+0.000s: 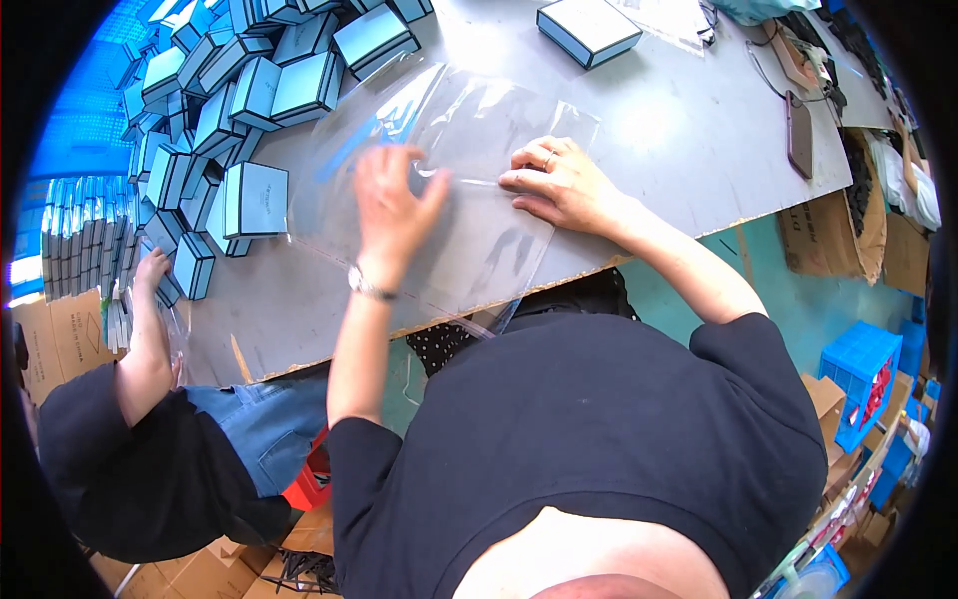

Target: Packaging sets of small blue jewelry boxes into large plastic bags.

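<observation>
With the clear, floppy plastic bag [469, 190] spread on the grey worktop [679, 130], the right hand [564, 185] pins it flat, fingers together, while the left hand [391, 205] hovers open-fingered; better to smooth outward slowly, I'd say.

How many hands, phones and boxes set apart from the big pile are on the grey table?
Hands: 3 (left hand, right hand, co-worker's hand)
Phones: 1 (dark phone)
Boxes apart from the pile: 1 (pale blue box)
Total: 5
</observation>
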A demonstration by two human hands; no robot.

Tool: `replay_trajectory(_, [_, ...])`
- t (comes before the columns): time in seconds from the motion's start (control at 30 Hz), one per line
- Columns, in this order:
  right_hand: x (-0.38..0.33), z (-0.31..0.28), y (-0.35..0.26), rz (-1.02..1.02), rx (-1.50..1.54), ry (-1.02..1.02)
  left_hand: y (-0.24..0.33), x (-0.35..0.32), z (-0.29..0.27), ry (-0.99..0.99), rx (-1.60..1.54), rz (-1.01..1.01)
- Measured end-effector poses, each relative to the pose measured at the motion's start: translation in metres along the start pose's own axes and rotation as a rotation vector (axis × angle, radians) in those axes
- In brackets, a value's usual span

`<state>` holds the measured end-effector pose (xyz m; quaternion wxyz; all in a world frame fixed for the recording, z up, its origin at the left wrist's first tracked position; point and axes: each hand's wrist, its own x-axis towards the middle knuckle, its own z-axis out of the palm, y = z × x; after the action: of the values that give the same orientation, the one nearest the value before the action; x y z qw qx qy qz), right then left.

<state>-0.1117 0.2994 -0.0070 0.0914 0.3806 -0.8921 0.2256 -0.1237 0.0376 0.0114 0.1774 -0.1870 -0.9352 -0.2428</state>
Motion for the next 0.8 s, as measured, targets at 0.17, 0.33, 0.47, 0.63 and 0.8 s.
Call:
replay_trajectory(0.17, [0.002, -0.004, 0.001, 0.021, 0.079, -0.026, 0.059, -0.048, 0.012, -0.073, -0.070, -0.219])
replay_trajectory(0.33, [0.031, -0.039, 0.056, -0.078, 0.147, -0.076, 0.050, -0.055, 0.014, -0.067, -0.140, -0.296])
replay_trajectory(0.47, [0.071, -0.057, 0.127, 0.464, -0.491, 0.331, 0.047, -0.053, 0.012, -0.113, -0.207, -0.342])
replay_trajectory(0.63, [0.052, -0.035, 0.145, 0.475, -0.756, 0.258, 0.050, -0.053, 0.016, -0.046, -0.200, -0.278])
replay_trajectory(0.8, [-0.004, -0.021, 0.069, -0.012, -0.056, 0.454, 0.062, -0.046, 0.023, -0.033, -0.170, -0.168])
